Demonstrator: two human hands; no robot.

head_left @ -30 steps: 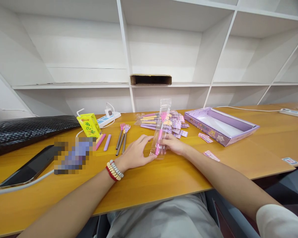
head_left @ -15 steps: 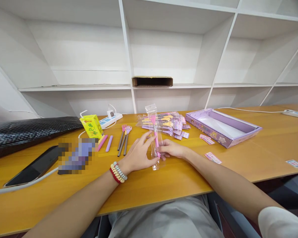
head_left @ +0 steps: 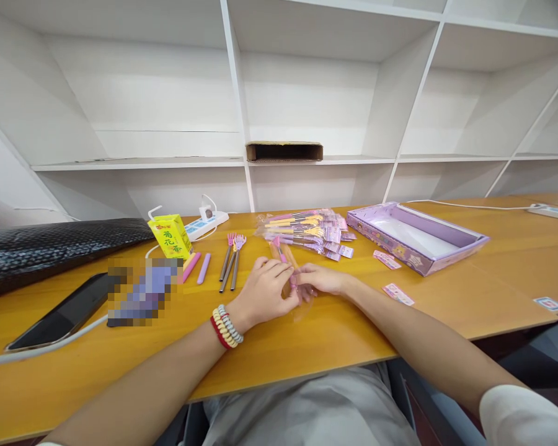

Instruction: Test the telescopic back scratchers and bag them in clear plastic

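Note:
Between my hands is a pink back scratcher [head_left: 278, 242] with a small claw-shaped head, pointing away from me. Clear plastic bag [head_left: 304, 308] material shows around it and below my fingers. My left hand [head_left: 267, 286], with bead bracelets at the wrist, is closed over the scratcher and hides much of its shaft. From the other side my right hand [head_left: 320, 279] pinches the lower end and the plastic. To the left lie a few metal scratcher rods with claw heads [head_left: 235, 260] and loose coloured handles [head_left: 204, 269].
Bagged back scratchers [head_left: 307, 229] are piled behind my hands. A purple tray box [head_left: 428, 263] stands to the right, near two pink cards [head_left: 398, 294]. On the left are a yellow drink carton [head_left: 171, 238], a phone [head_left: 62, 313] and a power strip [head_left: 207, 226].
My left hand has closed further around the scratcher, covering more of it. The scratcher's head has come down and slightly left, and the bag looks more crumpled. My right hand stays nearly in place.

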